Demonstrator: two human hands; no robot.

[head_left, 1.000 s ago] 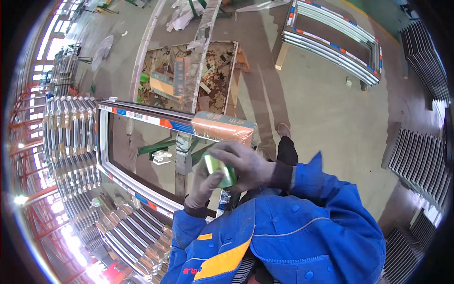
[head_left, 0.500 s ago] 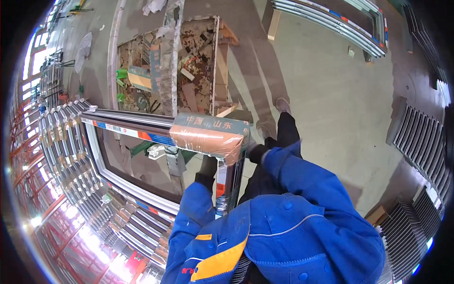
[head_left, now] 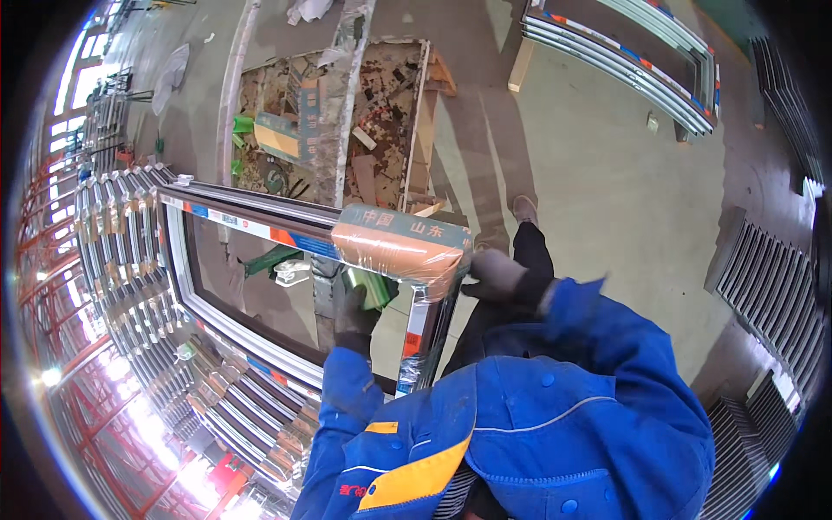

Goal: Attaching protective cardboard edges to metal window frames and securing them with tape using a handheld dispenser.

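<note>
A rectangular window frame (head_left: 260,229) with dark and white profiles lies tilted before me. Brown and green printed cardboard covers its near right corner, with shiny clear film wrapped over this corner guard (head_left: 403,247). Inside the frame opening, my left hand (head_left: 354,310), in a dark glove, is closed on a light green roll of tape (head_left: 373,288). My right hand (head_left: 497,274), in a grey glove, is at the outer side of the wrapped corner. Its fingers bend toward the frame's edge, but blur and the corner hide their tips.
Many wrapped frames (head_left: 130,251) stand in a row along the left. A bin of scraps (head_left: 381,104) lies beyond the frame. Stacked frames (head_left: 620,52) rest on wooden blocks at the far right, and racks of profiles (head_left: 767,277) stand on the right.
My left hand has come up into the frame opening with the green roll now showing. My right hand has risen into view beside the corner. The view has shifted slightly.
</note>
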